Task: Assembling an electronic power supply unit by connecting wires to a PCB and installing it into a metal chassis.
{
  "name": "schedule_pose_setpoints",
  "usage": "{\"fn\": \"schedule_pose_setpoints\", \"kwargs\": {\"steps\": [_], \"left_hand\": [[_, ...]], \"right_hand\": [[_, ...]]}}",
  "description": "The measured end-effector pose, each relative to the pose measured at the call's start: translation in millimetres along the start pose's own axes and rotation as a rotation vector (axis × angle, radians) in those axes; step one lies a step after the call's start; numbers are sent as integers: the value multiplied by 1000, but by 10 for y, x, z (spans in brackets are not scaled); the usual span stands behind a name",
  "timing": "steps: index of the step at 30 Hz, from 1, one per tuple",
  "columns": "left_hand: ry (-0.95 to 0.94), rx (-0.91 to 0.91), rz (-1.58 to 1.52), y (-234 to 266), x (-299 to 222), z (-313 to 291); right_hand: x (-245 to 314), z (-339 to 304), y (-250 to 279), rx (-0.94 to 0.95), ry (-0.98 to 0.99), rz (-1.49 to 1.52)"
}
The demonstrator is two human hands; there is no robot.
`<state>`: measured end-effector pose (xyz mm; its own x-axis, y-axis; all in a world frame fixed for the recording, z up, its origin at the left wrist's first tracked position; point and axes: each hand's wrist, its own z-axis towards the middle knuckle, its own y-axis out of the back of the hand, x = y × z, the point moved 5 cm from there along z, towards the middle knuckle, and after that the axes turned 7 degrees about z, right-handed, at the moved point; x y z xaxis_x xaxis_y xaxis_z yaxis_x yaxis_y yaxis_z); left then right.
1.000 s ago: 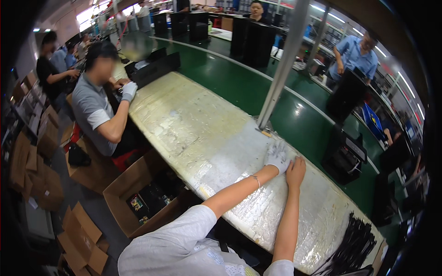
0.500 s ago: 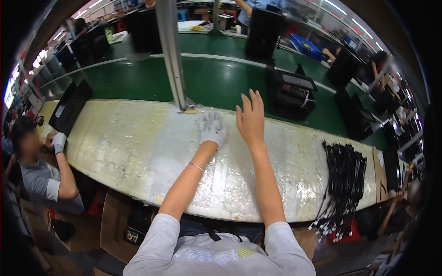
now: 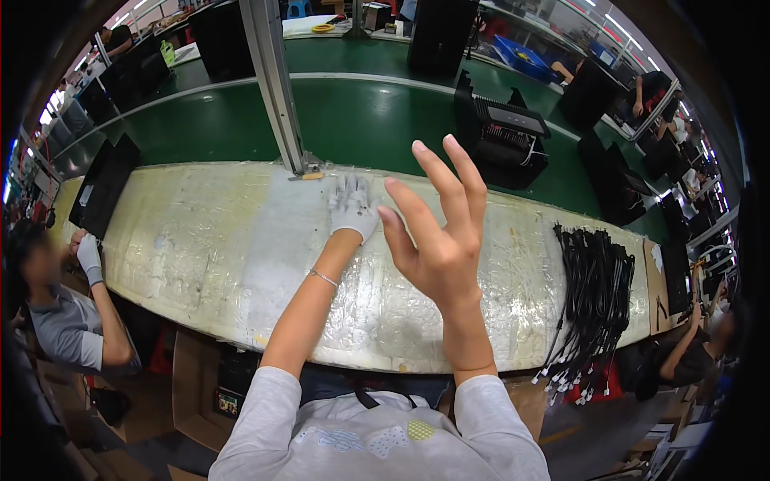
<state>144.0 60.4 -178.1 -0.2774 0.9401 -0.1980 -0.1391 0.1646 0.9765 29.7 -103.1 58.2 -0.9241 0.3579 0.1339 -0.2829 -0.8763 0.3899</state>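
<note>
My left hand (image 3: 351,207), in a white work glove smudged grey at the fingers, lies flat with fingers spread on the film-covered worktable (image 3: 216,240). Nothing is in it. Beyond its fingertips, by the foot of a metal post (image 3: 277,88), lies a small tool with a tan handle (image 3: 311,176). My bare right hand (image 3: 443,232) is raised above the table, fingers apart and slightly curled, holding nothing. On the green surface past it stands a black finned device housing (image 3: 507,140). A bundle of black cables with white connectors (image 3: 595,289) lies on the table to the right.
A co-worker in grey (image 3: 68,321) sits at the left end, a gloved hand beside a black panel (image 3: 104,184). Another person (image 3: 698,353) is at the far right. More black housings stand along the green conveyor (image 3: 361,120). An open cardboard box (image 3: 188,393) stands below the table's front edge.
My right hand has risen closer to the camera, and its fingers have gone from nearly straight to bent and more spread. The left hand stays flat on the table. The whole view has shifted slightly.
</note>
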Motion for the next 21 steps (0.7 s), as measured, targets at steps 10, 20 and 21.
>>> {"fn": "schedule_pose_setpoints", "kwargs": {"steps": [10, 20, 21], "left_hand": [[18, 27, 17, 16, -6, 2], [-9, 51, 47, -74, 9, 29], [-14, 44, 42, -85, 50, 28]], "right_hand": [[265, -26, 157, 76, 30, 170], [223, -78, 140, 66, 21, 442], [241, -70, 139, 65, 28, 435]]}}
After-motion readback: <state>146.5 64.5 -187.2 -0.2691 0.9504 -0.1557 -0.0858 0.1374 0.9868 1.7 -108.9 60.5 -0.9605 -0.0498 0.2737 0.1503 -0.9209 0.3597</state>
